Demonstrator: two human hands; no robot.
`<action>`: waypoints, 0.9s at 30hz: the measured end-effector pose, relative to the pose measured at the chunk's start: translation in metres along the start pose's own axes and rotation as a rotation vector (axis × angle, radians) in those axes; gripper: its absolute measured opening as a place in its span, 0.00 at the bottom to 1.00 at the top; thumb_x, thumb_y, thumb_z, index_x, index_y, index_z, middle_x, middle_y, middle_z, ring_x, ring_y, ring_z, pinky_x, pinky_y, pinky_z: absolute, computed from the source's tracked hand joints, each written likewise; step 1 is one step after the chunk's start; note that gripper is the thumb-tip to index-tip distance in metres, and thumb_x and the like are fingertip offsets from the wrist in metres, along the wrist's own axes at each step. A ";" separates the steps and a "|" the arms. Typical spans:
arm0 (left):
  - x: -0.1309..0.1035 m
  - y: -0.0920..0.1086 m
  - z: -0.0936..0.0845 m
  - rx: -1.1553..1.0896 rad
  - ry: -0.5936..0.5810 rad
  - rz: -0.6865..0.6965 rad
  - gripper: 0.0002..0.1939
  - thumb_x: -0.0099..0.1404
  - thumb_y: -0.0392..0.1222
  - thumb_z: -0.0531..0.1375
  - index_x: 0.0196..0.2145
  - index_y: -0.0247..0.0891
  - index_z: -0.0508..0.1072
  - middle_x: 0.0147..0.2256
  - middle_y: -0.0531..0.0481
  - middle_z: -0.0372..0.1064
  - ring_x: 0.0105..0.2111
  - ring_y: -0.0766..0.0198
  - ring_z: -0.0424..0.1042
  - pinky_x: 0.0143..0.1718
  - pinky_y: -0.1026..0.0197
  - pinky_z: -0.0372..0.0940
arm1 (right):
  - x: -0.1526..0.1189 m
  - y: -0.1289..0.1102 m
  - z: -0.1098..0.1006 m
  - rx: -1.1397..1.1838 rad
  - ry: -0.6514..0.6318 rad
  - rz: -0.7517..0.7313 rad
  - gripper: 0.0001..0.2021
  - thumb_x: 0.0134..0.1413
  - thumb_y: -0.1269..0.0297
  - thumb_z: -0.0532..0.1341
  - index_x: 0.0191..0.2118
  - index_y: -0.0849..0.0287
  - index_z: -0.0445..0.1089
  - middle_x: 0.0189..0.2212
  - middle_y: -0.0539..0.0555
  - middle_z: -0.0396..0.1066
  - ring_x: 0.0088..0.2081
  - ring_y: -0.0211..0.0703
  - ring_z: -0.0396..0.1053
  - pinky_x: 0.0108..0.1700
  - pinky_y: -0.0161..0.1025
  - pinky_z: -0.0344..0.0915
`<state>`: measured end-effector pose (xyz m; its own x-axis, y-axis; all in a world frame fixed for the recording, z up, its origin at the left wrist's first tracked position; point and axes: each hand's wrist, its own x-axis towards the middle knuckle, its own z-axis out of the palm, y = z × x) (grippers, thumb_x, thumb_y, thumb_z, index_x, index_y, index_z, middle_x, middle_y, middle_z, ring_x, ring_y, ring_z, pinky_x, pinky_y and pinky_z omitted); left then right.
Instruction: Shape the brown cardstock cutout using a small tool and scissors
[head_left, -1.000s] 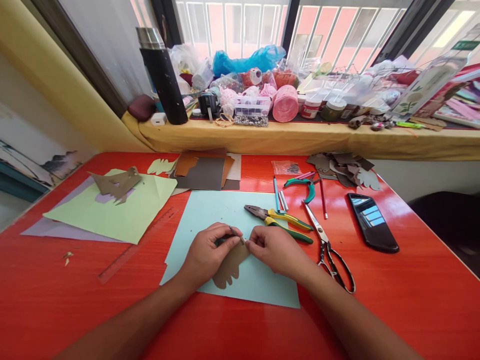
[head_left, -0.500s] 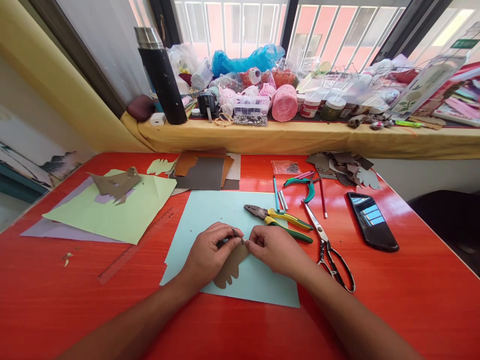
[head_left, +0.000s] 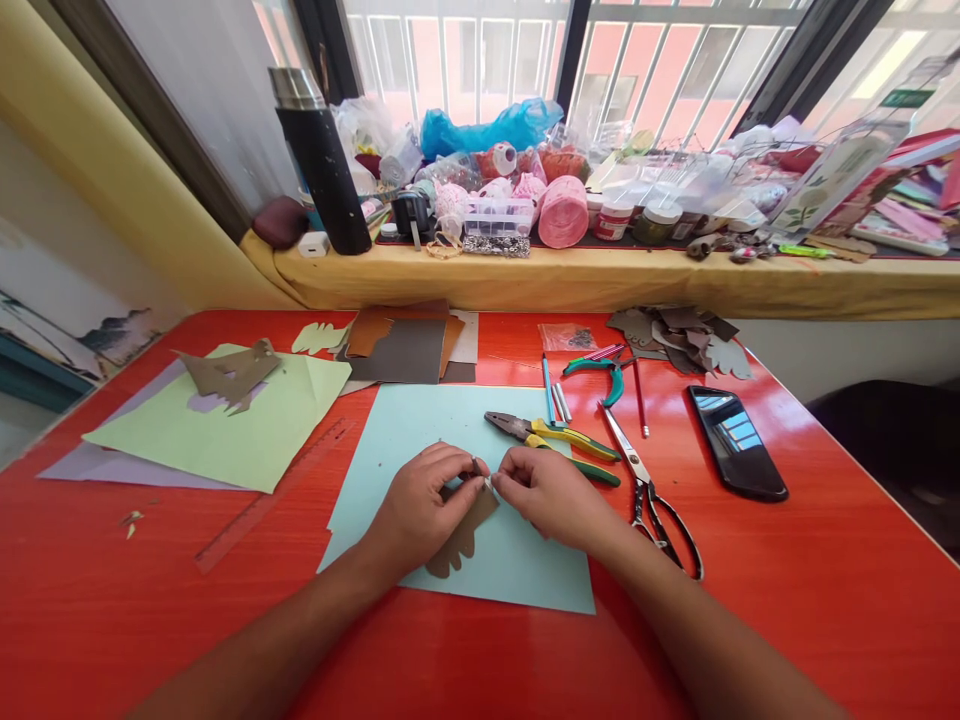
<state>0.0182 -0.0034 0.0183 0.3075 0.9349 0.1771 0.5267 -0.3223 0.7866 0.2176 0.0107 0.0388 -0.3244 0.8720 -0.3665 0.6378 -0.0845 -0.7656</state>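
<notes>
My left hand [head_left: 431, 500] is closed, with thumb and forefinger pinching the upper end of a brown leather-like cut-out [head_left: 457, 545] that has a scalloped edge. The cut-out hangs low over a light blue sheet [head_left: 525, 585], partly hidden by the left hand. My right hand [head_left: 544, 490] is closed too, its thumb and forefinger meeting the left fingertips at the cut-out's end. A small, pale, shiny bit shows between the fingertips, too small to name. Combination pliers [head_left: 555, 435] with yellow-green handles lie just beyond the right hand, partly hidden by it.
Scissors [head_left: 645, 485], a phone [head_left: 739, 440], teal-handled pliers [head_left: 596, 368] and a pencil [head_left: 641, 400] lie to the right. Brown scraps [head_left: 682, 335] sit at the back right. Left are a green sheet [head_left: 300, 425] and a clear ruler [head_left: 262, 505]. A cluttered windowsill [head_left: 450, 280] runs behind.
Both hands stay together at the cut-out's end, with only slight finger movement. The camera view has shifted a little.
</notes>
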 end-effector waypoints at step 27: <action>-0.003 -0.006 0.002 -0.011 0.018 0.100 0.09 0.70 0.41 0.57 0.35 0.44 0.78 0.40 0.49 0.79 0.43 0.56 0.77 0.45 0.58 0.72 | -0.044 0.011 -0.034 -0.250 0.433 -0.128 0.11 0.67 0.53 0.59 0.43 0.55 0.72 0.29 0.48 0.71 0.31 0.41 0.68 0.32 0.34 0.57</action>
<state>0.0158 -0.0050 0.0113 0.3436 0.9008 0.2655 0.4856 -0.4124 0.7708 0.2630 -0.0124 0.0650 -0.1256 0.9920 0.0149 0.7765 0.1076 -0.6208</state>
